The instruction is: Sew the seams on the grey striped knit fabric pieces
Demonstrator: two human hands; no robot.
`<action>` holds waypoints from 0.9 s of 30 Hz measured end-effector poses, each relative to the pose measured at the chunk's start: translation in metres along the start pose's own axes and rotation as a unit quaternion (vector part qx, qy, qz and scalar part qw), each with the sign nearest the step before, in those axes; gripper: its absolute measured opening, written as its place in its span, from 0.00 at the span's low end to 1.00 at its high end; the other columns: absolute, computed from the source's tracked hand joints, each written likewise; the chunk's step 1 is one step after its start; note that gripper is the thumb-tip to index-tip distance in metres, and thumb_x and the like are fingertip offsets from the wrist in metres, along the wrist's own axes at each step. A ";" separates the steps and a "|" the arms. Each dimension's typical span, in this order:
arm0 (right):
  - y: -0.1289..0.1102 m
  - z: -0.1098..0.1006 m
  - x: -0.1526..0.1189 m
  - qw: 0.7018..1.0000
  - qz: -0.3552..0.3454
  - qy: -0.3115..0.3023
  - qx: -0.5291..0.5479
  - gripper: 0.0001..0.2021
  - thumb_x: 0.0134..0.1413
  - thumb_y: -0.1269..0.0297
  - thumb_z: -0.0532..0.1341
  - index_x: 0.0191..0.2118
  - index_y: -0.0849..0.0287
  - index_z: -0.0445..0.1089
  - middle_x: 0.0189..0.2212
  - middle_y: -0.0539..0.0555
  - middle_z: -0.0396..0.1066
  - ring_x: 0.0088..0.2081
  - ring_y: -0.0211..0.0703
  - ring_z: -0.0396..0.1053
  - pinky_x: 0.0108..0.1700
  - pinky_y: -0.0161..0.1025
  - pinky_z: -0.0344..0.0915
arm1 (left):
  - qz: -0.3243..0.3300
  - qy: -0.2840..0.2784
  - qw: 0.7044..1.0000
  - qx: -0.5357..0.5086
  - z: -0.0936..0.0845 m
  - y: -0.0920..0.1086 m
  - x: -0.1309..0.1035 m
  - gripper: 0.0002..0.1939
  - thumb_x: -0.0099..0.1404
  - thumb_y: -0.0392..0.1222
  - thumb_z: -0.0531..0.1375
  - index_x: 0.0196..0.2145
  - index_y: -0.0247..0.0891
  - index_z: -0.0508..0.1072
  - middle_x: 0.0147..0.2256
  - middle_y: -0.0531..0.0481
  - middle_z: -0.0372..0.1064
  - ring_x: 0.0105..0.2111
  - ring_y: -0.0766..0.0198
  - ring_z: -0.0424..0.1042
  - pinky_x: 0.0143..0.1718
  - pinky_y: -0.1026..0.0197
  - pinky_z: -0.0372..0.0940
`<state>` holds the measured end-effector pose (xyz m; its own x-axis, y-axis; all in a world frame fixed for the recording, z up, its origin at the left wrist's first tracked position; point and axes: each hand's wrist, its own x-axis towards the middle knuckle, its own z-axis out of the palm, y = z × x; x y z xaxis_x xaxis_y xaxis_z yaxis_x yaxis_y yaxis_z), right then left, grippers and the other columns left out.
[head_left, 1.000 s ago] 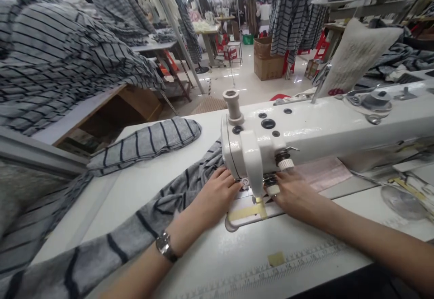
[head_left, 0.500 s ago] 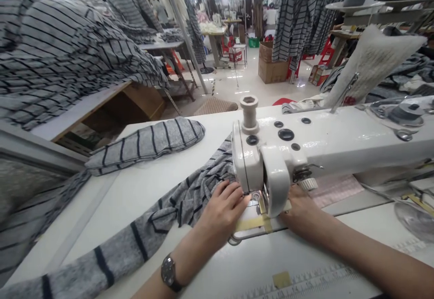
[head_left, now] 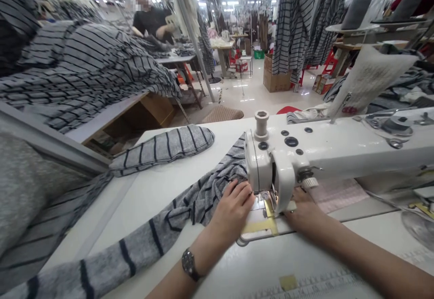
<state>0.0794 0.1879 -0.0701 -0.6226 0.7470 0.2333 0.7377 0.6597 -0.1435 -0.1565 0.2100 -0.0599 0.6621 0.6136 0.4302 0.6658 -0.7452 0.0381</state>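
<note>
A white sewing machine (head_left: 332, 145) stands on the table in front of me. Grey fabric with black stripes (head_left: 149, 235) runs from the lower left up to the left side of its needle area, bunched near the machine head. My left hand (head_left: 235, 206), wearing a watch on the wrist, has its fingers bent and pressed together on the bunched fabric beside the presser foot (head_left: 271, 199). To the right of the needle, my right hand (head_left: 303, 211) rests low against the machine bed; its fingertips are mostly hidden behind the machine head, so what it holds does not show.
A folded striped piece (head_left: 166, 147) lies on the white tabletop at left. Beyond it, a large striped pile (head_left: 91, 59) covers another table, with a co-worker (head_left: 152, 21) behind. A measuring tape (head_left: 318, 285) runs along the front edge. Cardboard boxes (head_left: 276, 75) stand on the floor.
The view has swung a little left and up, bringing a co-worker into sight at the back left. Both hands keep nearly the same place beside the needle.
</note>
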 end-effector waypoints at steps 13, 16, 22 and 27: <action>-0.017 -0.034 -0.040 0.997 -0.015 0.072 -0.029 0.24 0.57 0.82 0.49 0.55 0.61 0.68 0.50 0.65 0.71 0.52 0.52 0.68 0.48 0.48 0.70 | -0.101 -0.078 0.987 0.094 -0.053 0.015 -0.050 0.18 0.63 0.31 0.57 0.50 0.37 0.73 0.47 0.36 0.72 0.47 0.44 0.72 0.39 0.45 0.74; -0.037 -0.038 -0.082 0.996 0.039 0.062 0.057 0.32 0.48 0.84 0.46 0.58 0.56 0.65 0.47 0.59 0.72 0.42 0.43 0.73 0.38 0.37 0.71 | -0.124 -0.141 0.980 0.071 -0.086 0.052 -0.091 0.21 0.60 0.37 0.63 0.52 0.40 0.72 0.47 0.36 0.72 0.44 0.43 0.73 0.33 0.49 0.74; -0.112 -0.027 -0.080 0.999 -0.026 0.006 0.032 0.28 0.51 0.82 0.50 0.57 0.59 0.64 0.29 0.52 0.70 0.26 0.42 0.69 0.25 0.36 0.59 | -0.124 -0.142 0.982 0.022 -0.097 0.044 -0.074 0.11 0.71 0.36 0.51 0.42 0.38 0.74 0.42 0.45 0.74 0.36 0.59 0.75 0.37 0.60 0.72; -0.143 -0.012 -0.054 0.999 -0.024 -0.022 -0.029 0.23 0.63 0.70 0.57 0.62 0.65 0.59 0.28 0.51 0.69 0.24 0.41 0.67 0.22 0.38 0.51 | -0.085 -0.132 0.986 0.060 -0.064 0.008 -0.046 0.18 0.71 0.38 0.55 0.56 0.33 0.69 0.59 0.33 0.63 0.57 0.47 0.66 0.53 0.48 0.66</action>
<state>0.0105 0.0520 -0.0505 -0.6675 0.7185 0.1952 0.7201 0.6897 -0.0760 -0.2038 0.1586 -0.0214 0.5934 0.7853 0.1764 0.8003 -0.5991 -0.0250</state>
